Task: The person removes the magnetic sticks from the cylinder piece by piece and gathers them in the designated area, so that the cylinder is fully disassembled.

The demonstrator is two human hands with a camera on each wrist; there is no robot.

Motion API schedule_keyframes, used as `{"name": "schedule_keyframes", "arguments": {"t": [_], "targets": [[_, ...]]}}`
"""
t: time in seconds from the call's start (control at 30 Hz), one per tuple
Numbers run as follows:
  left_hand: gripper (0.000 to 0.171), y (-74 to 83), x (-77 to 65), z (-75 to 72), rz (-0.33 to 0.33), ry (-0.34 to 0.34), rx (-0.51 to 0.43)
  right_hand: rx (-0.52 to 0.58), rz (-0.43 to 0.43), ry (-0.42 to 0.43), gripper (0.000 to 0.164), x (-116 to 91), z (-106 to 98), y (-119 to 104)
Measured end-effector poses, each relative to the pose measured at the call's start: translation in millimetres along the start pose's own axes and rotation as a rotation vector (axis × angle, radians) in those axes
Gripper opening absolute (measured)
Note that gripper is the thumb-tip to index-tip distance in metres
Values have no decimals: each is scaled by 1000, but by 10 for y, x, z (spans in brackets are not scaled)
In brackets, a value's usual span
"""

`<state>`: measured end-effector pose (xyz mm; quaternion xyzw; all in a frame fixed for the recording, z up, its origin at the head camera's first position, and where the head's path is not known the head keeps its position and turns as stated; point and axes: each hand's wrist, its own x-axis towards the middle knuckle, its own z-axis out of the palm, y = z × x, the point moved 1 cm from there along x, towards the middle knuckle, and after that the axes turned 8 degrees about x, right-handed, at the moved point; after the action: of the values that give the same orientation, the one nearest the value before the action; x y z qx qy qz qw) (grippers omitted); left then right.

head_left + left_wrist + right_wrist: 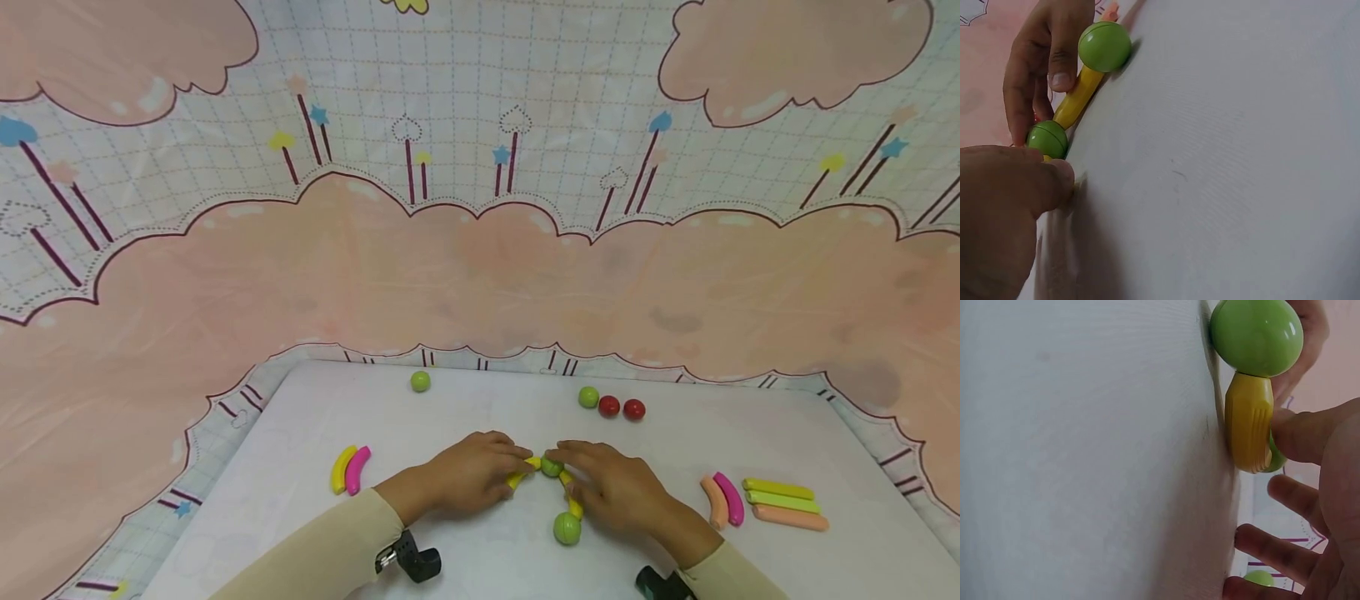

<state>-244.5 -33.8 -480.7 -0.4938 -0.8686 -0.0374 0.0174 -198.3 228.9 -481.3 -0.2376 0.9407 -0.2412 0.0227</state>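
My left hand [476,473] pinches a yellow stick [520,477] between thumb and fingers, with the stick's far end against a green ball [552,465]. From that ball a second yellow curved stick [1249,422] runs toward me to another green ball [567,528]. My right hand [622,485] holds this curved stick, thumb along its side, while its index finger reaches the green ball between the hands. In the right wrist view the other fingers [1279,553] spread down to the white tabletop. Much of the left stick is hidden by the left hand.
Left lie a yellow [343,470] and a pink curved stick [357,471]. Right are an orange [715,502] and a pink curved stick [729,498], beside several straight sticks [783,504]. Toward the back sit a lone green ball [421,381], another green ball [588,397] and two red balls [609,407].
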Motion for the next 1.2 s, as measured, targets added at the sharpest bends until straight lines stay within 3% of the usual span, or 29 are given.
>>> {"name": "schedule_keyframes", "arguments": {"t": [0.5,0.7,1.2], "targets": [[42,3,-14,-61,28,1,96,-14,1,-35,49,20,-8,-15],[42,-37,-49,-32,-18,40,53,-4,25,-43,50,27,-6,1],[53,-83,-102,3,-80,23,-9,-1,33,-34,52,24,1,-1]]}}
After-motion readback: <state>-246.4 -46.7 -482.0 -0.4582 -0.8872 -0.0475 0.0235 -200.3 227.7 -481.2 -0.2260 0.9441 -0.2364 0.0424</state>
